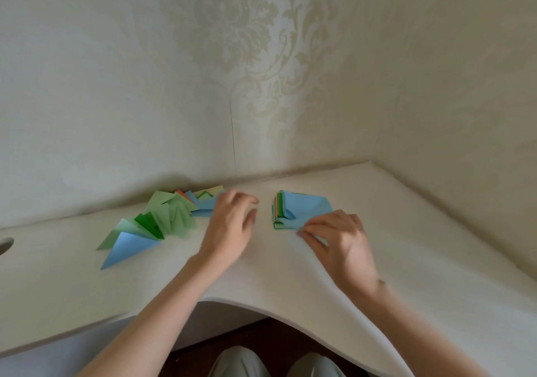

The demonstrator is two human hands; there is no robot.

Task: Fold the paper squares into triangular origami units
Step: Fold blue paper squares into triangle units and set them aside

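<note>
Right hand (338,237) pinching blue paper (306,206) atop stack

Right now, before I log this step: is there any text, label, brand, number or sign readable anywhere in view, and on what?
None: no word, number, label or sign shows in the head view.
The paper stack under the right hand is plain coloured paper.
The folded units beside the left hand bear no print.
The wallpaper carries only an ornamental pattern; the desk is unmarked.
</note>
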